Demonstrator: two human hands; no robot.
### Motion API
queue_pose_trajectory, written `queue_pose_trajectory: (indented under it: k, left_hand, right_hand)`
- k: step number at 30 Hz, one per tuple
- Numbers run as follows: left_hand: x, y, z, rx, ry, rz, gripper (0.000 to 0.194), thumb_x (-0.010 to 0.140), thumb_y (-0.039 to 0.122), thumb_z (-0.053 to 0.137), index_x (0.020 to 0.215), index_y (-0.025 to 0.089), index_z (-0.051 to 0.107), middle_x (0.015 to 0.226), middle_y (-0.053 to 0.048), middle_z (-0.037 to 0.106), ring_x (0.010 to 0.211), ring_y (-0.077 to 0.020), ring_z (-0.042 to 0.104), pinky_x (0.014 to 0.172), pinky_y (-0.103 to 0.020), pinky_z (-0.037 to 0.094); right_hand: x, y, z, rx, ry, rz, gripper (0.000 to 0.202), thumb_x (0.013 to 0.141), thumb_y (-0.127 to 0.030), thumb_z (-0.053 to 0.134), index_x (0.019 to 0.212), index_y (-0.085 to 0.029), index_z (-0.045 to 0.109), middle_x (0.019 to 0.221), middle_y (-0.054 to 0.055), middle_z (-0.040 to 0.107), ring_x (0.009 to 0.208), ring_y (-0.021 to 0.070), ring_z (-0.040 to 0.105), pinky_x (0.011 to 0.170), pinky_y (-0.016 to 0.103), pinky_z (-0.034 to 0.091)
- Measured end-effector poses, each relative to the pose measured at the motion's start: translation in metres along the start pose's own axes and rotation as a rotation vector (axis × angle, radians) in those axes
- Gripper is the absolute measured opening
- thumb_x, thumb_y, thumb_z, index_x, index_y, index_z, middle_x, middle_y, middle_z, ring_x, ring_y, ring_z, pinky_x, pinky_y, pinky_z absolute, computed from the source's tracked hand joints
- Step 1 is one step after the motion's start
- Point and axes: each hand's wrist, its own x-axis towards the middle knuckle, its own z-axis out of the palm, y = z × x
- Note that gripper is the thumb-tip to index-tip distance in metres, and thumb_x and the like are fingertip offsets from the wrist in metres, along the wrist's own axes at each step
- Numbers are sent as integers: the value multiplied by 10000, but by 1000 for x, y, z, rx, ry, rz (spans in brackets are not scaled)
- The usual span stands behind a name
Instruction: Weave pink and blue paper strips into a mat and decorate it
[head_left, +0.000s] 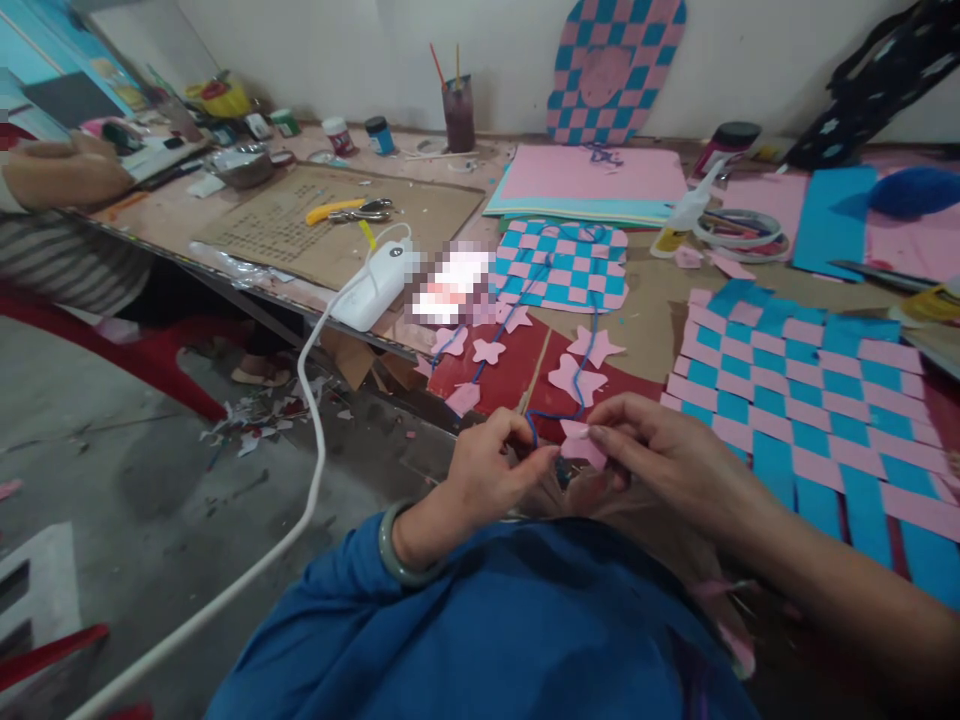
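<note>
My right hand [645, 440] pinches a pink paper star [581, 445] at the table's front edge. Close beside it, the fingers of my left hand [499, 460] are closed on a blue yarn [578, 385]. That yarn runs up past larger pink star cutouts [592, 345] to a small woven pink-and-blue paper mat [562, 265]. More yarn hangs from the mat toward a pink bow-shaped cutout [489, 352] and other pink pieces to the left. Whether the yarn passes through the star in my right hand is hidden by my fingers.
A larger woven sheet [810, 390] lies at right. A glue bottle [686, 215], stacked coloured paper [592, 185] and a cup with brushes [459, 115] stand behind. Yellow-handled pliers [349, 211] and a white corded device [379, 285] lie left. Another person's arm [67, 170] rests far left.
</note>
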Motion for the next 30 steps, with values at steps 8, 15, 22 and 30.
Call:
queue_pose_trajectory:
  k: [8,15,22,30]
  left_hand:
    - [5,0,-4,-3,-54,78,262,883,217,495,1104,192,634,827,-32,713,667,-108,626,650,-216,474]
    - [12,10,-13,169,-38,224,179,884,289,548,840,196,695,813,-48,741,739,-147,672,707,-239,491]
    - [15,11,-17,387,5,235,290,922,278,473,1140,166,629,943,-74,745,730,-145,685,675,-225,496]
    - [13,5,-20,587,28,385,182,918,232,489,950,173,658,830,-24,743,714,-135,685,645,-216,508]
  right_hand:
    - [-7,6,-2,-51,56,-40,272,806,-434,520,908,-216,648,591,-4,603,469,111,552,442,204,436]
    - [-13,-3,-8,-129,62,-70,310,794,-483,511,776,-221,676,692,48,676,558,159,612,452,231,450]
    - [-21,10,-13,-338,80,-251,337,794,-289,455,1050,-233,667,855,26,725,655,161,679,508,222,495]
    - [-17,21,3,-762,460,-793,192,917,-187,472,915,-186,664,849,3,718,695,110,671,556,190,476]
